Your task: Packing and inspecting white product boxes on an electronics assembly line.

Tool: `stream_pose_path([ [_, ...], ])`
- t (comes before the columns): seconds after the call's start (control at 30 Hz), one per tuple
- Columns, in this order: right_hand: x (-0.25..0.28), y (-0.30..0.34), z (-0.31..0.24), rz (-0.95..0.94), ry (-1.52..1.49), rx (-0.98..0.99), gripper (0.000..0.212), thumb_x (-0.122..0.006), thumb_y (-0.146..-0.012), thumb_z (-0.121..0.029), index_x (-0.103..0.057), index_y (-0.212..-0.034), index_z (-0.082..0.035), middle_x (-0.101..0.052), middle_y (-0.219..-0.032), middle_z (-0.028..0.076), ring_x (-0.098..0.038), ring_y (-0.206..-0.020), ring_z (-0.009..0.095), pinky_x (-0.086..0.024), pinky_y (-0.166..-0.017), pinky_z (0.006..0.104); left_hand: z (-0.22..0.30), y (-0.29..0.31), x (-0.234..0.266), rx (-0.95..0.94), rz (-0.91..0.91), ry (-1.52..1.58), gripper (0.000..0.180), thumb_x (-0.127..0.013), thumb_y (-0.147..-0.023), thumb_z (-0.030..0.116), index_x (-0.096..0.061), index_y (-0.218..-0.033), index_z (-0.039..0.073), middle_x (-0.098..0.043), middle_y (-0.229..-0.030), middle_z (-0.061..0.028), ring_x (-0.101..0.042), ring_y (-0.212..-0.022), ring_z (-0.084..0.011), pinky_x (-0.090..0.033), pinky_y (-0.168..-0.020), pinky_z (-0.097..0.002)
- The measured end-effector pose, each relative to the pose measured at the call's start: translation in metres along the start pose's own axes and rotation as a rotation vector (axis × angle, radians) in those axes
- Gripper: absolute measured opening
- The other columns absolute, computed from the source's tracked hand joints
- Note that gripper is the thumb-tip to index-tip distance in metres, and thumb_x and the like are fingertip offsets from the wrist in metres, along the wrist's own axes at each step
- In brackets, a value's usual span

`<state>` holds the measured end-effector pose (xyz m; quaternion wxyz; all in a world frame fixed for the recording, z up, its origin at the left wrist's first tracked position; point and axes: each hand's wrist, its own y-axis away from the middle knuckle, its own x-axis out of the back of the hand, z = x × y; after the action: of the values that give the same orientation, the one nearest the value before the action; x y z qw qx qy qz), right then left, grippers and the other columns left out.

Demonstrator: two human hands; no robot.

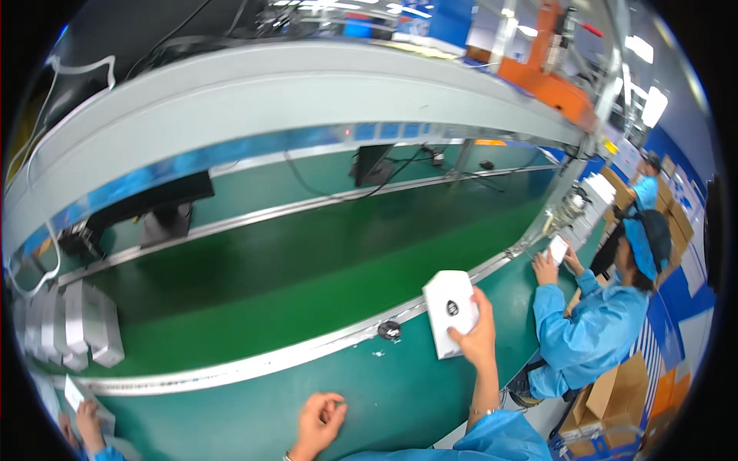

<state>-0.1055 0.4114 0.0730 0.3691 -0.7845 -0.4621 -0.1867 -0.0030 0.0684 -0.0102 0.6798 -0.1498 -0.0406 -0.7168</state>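
Observation:
My right hand (478,332) grips a white box (442,307) with a small round dark mark on its face, held up at the near edge of the green conveyor belt (307,269). The thumb lies across the front of the box and the fingers wrap its right side. Over the green worktop (254,411), my left hand (319,422) is loosely closed, fingers curled toward the thumb, and nothing shows in it. A small black round object (390,330) sits on the metal rail between the two hands, with white scraps (377,353) beside it.
White boxes (84,323) stand in a row at the belt's left end. Another person's hands (88,422) hold a white box at lower left. At right, a co-worker (600,307) in blue handles a white box. Monitors (165,203) and cables stand beyond the belt; an open carton (607,396) is lower right.

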Motion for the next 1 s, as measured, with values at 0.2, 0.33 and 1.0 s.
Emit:
stream_pose_path([
  [0.2, -0.038, 0.053, -0.096, -0.845, -0.333, 0.474, 0.078, -0.082, -0.065, -0.009, -0.058, -0.14, -0.014, -0.056, -0.141, 0.011, -0.062, -0.123, 0.035, -0.056, -0.097, 0.0422, 0.015, -0.003, 0.069, 0.072, 0.13, -0.22, 0.098, -0.099, -0.06, 0.033, -0.054, -0.143, 0.008, -0.042, -0.096, -0.0029, -0.042, -0.078, -0.0161, -0.043, -0.072, -0.0319],
  [0.33, -0.071, 0.076, -0.124, -1.109, -0.386, 0.743, 0.073, -0.082, -0.067, -0.005, -0.062, -0.137, -0.015, -0.058, -0.136, 0.008, -0.056, -0.13, 0.032, -0.046, -0.104, 0.0462, 0.002, 0.019, 0.091, 0.036, 0.016, -0.215, 0.136, -0.103, -0.05, 0.038, -0.031, -0.162, 0.012, -0.043, -0.119, -0.0154, -0.052, -0.109, -0.0335, -0.05, -0.095, -0.0406],
  [1.0, -0.074, 0.124, -0.148, -0.629, -0.01, 0.786, 0.015, -0.08, -0.086, -0.018, -0.067, -0.09, -0.011, -0.066, -0.084, 0.001, -0.062, -0.082, 0.023, -0.043, -0.081, 0.0377, -0.018, 0.029, 0.079, -0.009, 0.167, -0.154, 0.092, -0.098, -0.059, 0.045, -0.053, -0.13, 0.01, -0.055, -0.107, -0.0117, -0.065, -0.091, -0.0331, -0.055, -0.073, -0.0423],
])
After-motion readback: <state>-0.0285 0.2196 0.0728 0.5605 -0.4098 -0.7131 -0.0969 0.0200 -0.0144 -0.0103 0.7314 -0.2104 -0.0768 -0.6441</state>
